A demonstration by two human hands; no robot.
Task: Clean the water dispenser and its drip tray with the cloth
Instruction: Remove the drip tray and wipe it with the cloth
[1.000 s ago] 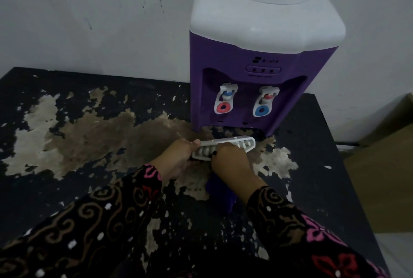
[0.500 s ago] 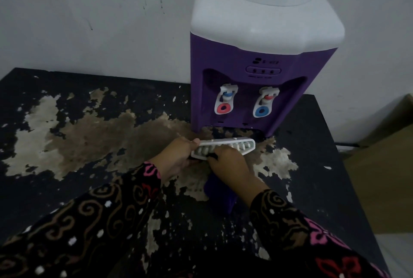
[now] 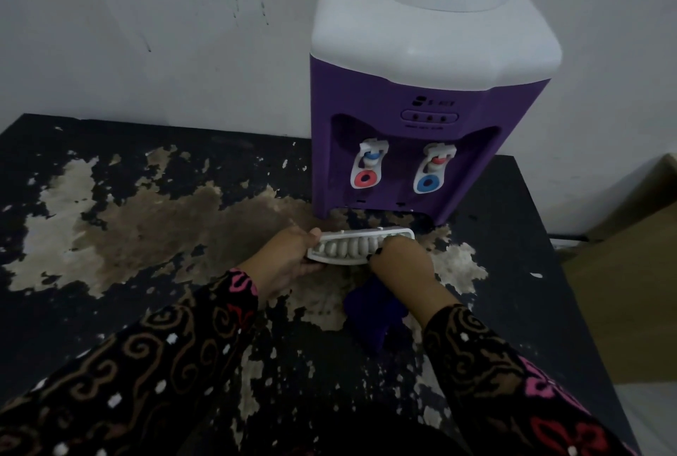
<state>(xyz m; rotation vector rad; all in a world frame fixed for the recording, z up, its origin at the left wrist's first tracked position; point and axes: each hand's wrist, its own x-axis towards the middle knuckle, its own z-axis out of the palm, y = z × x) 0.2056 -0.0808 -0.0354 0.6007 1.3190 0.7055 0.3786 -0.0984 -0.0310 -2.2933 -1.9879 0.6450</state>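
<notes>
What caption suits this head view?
Left hand grips the white drip tray; right hand holds a purple cloth against it, before the water dispenser.

the right hand (image 3: 399, 261) covers the right end of the drip tray (image 3: 348, 247) and part of the cloth (image 3: 370, 316).

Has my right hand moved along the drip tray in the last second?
Yes: the right hand slid rightward along the drip tray, judged against the water dispenser.

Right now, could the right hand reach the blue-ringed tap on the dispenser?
Probably yes. The blue-ringed tap sits unblocked just beyond the right hand; only the drip tray, held low by the left hand, lies between. It holds a purple cloth.
</notes>
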